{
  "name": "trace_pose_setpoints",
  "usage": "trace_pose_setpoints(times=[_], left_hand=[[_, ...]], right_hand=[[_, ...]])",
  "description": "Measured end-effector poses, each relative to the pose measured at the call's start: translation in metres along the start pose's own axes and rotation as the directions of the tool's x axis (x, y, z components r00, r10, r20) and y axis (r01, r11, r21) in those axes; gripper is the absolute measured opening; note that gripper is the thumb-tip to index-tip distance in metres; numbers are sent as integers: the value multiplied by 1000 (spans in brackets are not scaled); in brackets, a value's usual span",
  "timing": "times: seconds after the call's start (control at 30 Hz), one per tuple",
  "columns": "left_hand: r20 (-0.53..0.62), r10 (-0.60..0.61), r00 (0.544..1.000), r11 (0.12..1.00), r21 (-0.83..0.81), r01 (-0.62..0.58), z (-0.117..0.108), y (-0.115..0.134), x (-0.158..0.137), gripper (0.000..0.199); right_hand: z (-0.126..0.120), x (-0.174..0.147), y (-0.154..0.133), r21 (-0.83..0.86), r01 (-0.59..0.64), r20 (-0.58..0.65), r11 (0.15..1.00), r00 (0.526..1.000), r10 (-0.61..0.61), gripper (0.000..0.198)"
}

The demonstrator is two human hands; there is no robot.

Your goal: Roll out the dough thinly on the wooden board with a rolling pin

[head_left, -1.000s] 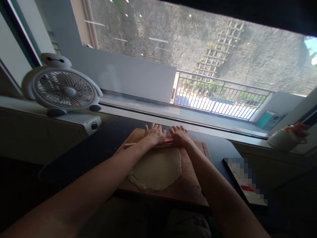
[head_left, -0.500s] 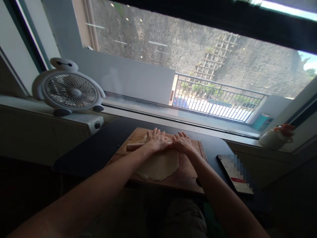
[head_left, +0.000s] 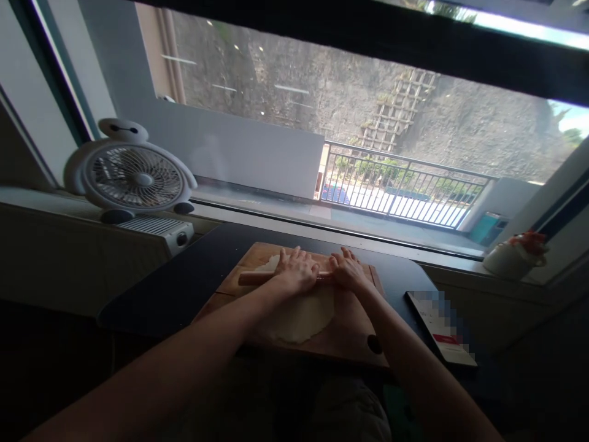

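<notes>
A wooden rolling pin (head_left: 252,279) lies across a pale, flattened sheet of dough (head_left: 301,316) on a wooden cutting board (head_left: 350,341). My left hand (head_left: 298,268) rests palm down over the middle of the pin, its fingers stretched out beyond it and apart. Just to its right, my right hand (head_left: 348,269) lies over the pin's right part, also with fingers extended forward. A short stretch of the pin shows between the two hands; its right end is hidden under my right hand. The dough spreads both in front of and behind the pin.
The board stands on a dark table (head_left: 175,285). At the table's right lies a flat phone-like slab (head_left: 442,331), partly blurred out. A white fan (head_left: 142,178) stands at the left by the window, and a pale jug (head_left: 508,261) sits on the right sill.
The whole view has shifted slightly, so everything sits a little lower. My hands are a bit farther apart, with more of the pin showing between them.
</notes>
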State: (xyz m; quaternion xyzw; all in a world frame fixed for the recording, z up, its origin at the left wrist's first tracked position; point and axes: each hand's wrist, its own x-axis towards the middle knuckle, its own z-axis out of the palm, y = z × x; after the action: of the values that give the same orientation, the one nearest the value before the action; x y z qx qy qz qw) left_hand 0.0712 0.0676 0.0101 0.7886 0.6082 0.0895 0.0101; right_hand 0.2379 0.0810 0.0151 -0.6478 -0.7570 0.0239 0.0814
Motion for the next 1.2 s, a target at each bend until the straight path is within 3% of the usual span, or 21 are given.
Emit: trace_pose_setpoints(times=[0.17, 0.33, 0.43, 0.57, 0.73, 0.83, 0.93, 1.2], left_hand=[[37, -110, 993, 994, -13, 110, 3, -26, 60, 58], [94, -171, 981, 985, -20, 173, 6, -36, 77, 55], [157, -133, 979, 990, -33, 140, 7, -29, 66, 57], [182, -32, 983, 999, -36, 39, -1, -12, 30, 61], [125, 20, 992, 1000, -2, -20, -13, 10, -20, 57], [102, 32, 994, 999, 14, -33, -14, 15, -28, 55], [100, -8, 995, 1000, 22, 6, -9, 10, -10, 57], [103, -173, 980, 985, 6, 174, 8, -21, 73, 59]], right_hand=[[13, 69, -5, 33, -30, -79, 999, 996, 33, 46], [14, 81, -6, 47, -2, -119, 999, 993, 7, 47], [12, 65, -2, 57, -10, -74, 998, 997, 14, 50], [11, 23, 1, 58, -41, -25, 998, 999, 42, 53], [13, -38, -4, 35, -40, -109, 999, 993, 43, 50], [14, -50, -8, 32, -53, -144, 998, 988, 57, 48], [13, -32, -8, 39, -96, -132, 995, 986, 101, 45], [16, 62, -3, 46, -88, -90, 995, 992, 92, 47]])
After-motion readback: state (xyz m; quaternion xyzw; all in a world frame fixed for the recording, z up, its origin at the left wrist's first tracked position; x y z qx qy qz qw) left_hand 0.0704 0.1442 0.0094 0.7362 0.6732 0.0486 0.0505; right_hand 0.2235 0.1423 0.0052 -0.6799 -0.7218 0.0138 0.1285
